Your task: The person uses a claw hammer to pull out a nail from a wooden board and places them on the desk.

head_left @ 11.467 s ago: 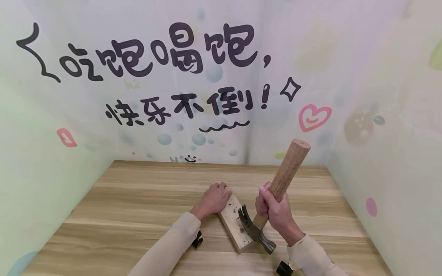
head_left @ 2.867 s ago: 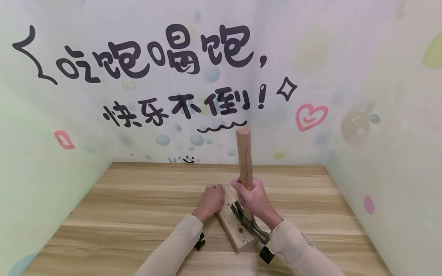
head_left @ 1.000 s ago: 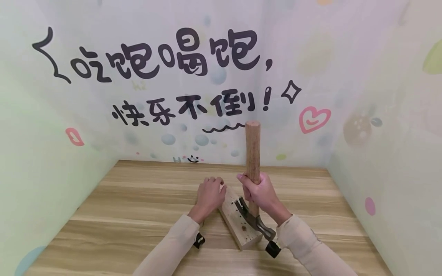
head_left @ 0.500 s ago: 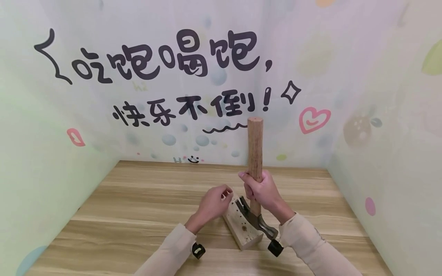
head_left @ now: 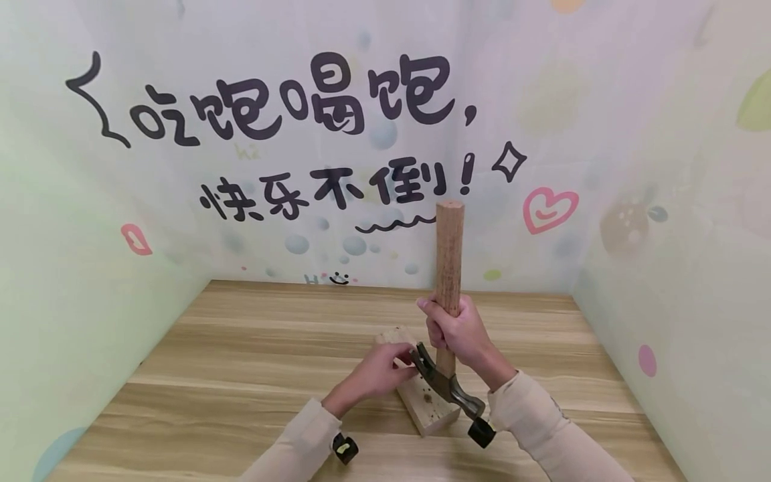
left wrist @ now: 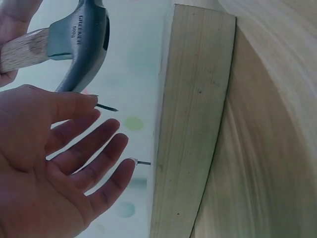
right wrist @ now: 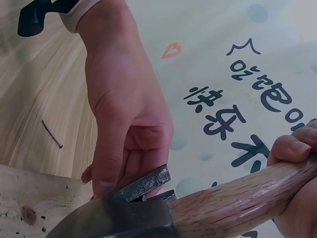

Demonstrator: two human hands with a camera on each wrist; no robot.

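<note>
Above the table (head_left: 259,348), the left hand (head_left: 378,372), fingers loosely bent, is at a nail (left wrist: 107,107) beside the claw; whether it pinches is unclear. A wooden block (head_left: 423,406) lies beneath. The right hand (head_left: 462,333) grips the hammer (head_left: 450,258). Freeing the nail seems underway, calling for a steady pinch.
</note>
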